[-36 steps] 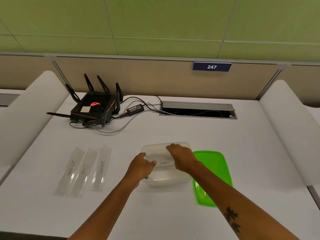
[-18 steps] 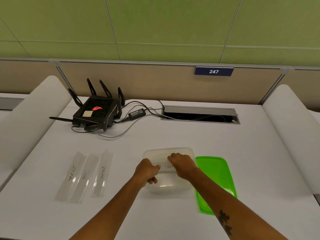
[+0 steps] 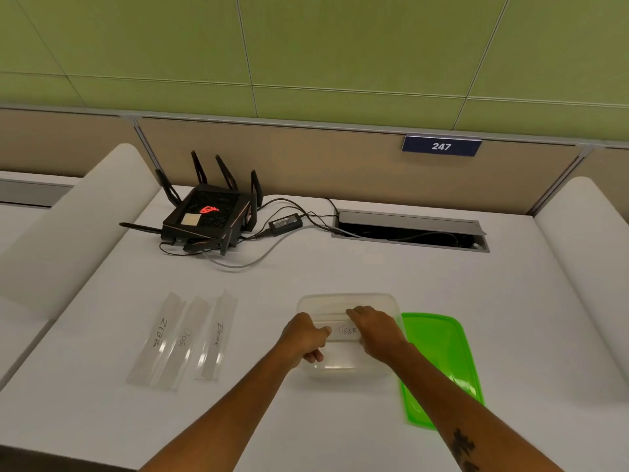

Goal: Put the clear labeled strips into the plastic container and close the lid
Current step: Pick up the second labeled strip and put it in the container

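Observation:
A clear plastic container (image 3: 343,299) stands open on the white table. Inside it both hands press a clear strip marked TIGER (image 3: 346,331). My left hand (image 3: 304,338) grips the strip's left end. My right hand (image 3: 376,330) covers its right end. Three more clear strips lie side by side to the left: ZEBRA (image 3: 157,340), DOG (image 3: 185,342) and BEAR (image 3: 218,335). The green lid (image 3: 439,349) lies flat on the table, right of the container, partly under my right forearm.
A black router (image 3: 207,219) with antennas, its power brick (image 3: 285,222) and cables sit at the back left. A cable hatch (image 3: 408,229) opens in the table at the back. White curved dividers (image 3: 68,233) flank the desk.
Both hands have sunk lower into the container with the TIGER strip. The camera has tilted, so the scene sits lower in view. The three strips at left have not moved.

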Tool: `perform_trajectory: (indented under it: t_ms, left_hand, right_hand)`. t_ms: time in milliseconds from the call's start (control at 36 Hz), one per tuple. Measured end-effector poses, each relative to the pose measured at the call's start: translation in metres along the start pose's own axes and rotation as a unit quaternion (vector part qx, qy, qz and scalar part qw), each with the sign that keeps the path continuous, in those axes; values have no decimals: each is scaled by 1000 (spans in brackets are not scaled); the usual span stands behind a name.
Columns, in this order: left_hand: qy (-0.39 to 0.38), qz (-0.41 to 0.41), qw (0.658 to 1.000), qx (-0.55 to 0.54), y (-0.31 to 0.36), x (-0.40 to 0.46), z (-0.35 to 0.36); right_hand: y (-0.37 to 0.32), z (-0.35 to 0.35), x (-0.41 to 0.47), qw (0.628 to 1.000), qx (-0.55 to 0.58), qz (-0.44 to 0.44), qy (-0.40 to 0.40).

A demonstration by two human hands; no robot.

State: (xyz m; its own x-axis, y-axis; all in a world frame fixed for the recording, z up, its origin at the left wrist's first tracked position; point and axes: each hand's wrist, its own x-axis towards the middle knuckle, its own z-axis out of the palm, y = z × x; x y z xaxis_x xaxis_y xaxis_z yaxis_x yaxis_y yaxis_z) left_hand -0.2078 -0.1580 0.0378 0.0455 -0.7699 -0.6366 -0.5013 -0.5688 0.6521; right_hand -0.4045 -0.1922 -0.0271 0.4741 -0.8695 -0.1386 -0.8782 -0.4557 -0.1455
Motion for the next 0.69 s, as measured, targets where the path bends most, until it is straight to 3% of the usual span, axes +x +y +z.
perform_trajectory:
  t_ms: [222, 472, 694]
  left_hand:
    - [36, 48, 998, -32, -8, -2, -15]
    - [131, 140, 980, -43, -30, -2, -56]
    - [226, 160, 959, -63, -74, 1, -108]
  right_hand:
    - [-17, -18, -2, 999, 39, 31, 23]
    - [-61, -53, 9, 985, 46, 51, 158]
    - [-124, -58, 26, 967, 85, 0, 241]
